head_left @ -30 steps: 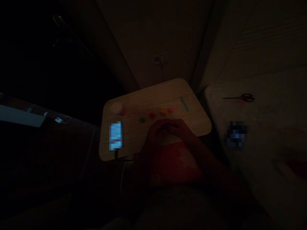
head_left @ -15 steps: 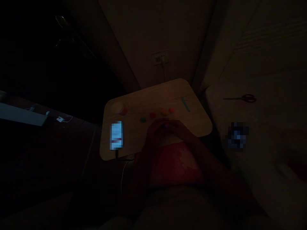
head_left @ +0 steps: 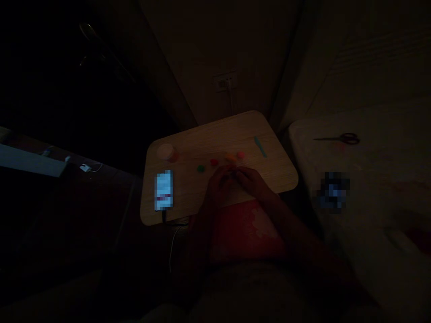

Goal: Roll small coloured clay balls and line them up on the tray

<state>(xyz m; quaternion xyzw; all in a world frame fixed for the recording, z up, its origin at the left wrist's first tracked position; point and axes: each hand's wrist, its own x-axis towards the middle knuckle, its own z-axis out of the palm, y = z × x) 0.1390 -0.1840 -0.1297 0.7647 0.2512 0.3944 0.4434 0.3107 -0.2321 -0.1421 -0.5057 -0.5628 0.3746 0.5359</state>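
My left hand [head_left: 219, 179] and my right hand [head_left: 248, 178] meet over the near side of a small wooden table [head_left: 188, 143]. Both have curled fingers, closed around a small dark purplish lump [head_left: 231, 175] that the fingers mostly hide. Just beyond them lie little coloured lumps that look like modelling clay: a green lump [head_left: 201, 168], a red lump [head_left: 214, 162], an orange lump [head_left: 230, 157] and a pink lump [head_left: 240, 154]. To their right rests a teal plastic knife [head_left: 260, 146]. The room is very dark, so finer detail is lost.
A small tub [head_left: 166, 152] stands at the table's far left, with a lit, blurred-out phone [head_left: 163, 190] nearer me. Scissors [head_left: 338, 138] and a blurred-out object [head_left: 333, 192] lie on a pale surface to the right. A wall socket [head_left: 225, 82] with a cable is behind the table.
The fingers of both hands have shifted slightly around the small lump, and my hands look a little further apart. The picture is slightly brighter over the table. Other things stay put.
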